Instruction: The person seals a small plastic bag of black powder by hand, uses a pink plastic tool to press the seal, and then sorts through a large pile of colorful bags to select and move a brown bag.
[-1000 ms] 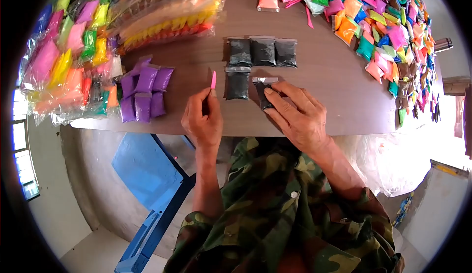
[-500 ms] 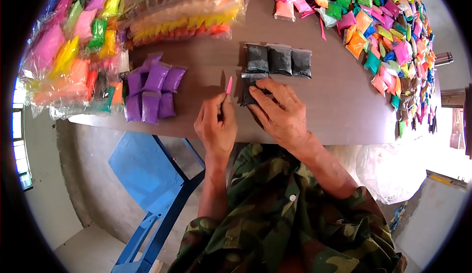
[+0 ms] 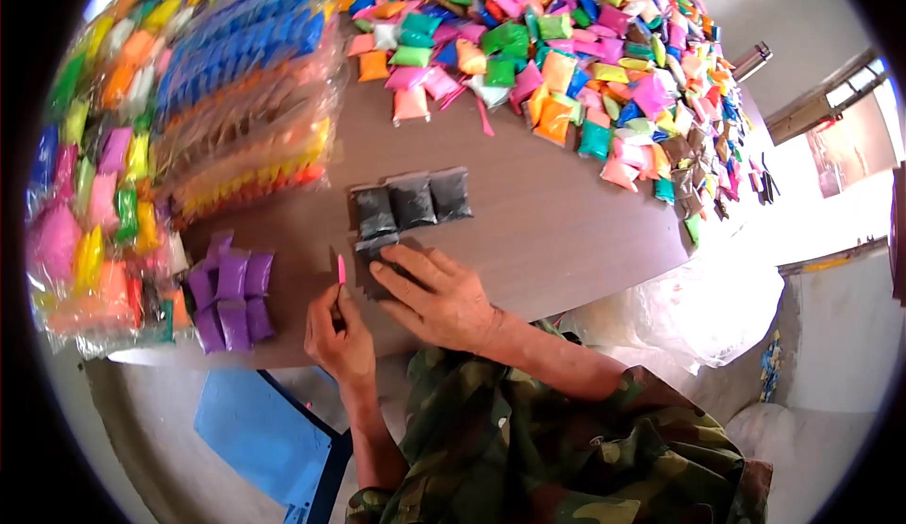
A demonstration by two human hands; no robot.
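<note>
My left hand (image 3: 342,343) is closed, with a thin pink plastic stick (image 3: 342,269) pinched between thumb and fingers, its tip pointing up. Beside it, my right hand (image 3: 439,297) rests over a small black packet (image 3: 377,243), fingers bent around it against the table; most of that packet is hidden beneath them. Just above, three black packets (image 3: 411,201) lie side by side in a row. Left of my hands is a cluster of several purple packets (image 3: 232,275), arranged in uneven rows.
Large clear bags of sorted coloured packets (image 3: 250,80) cover the table's left side. A big heap of loose small packets (image 3: 566,42) spreads across the back and right. Another pink stick (image 3: 485,118) lies near the heap. A blue chair (image 3: 264,434) stands below the table's front edge.
The view has swung to the right and up, so everything sits lower and further left. Both hands keep nearly the same places relative to the black packets and the pink stick.
</note>
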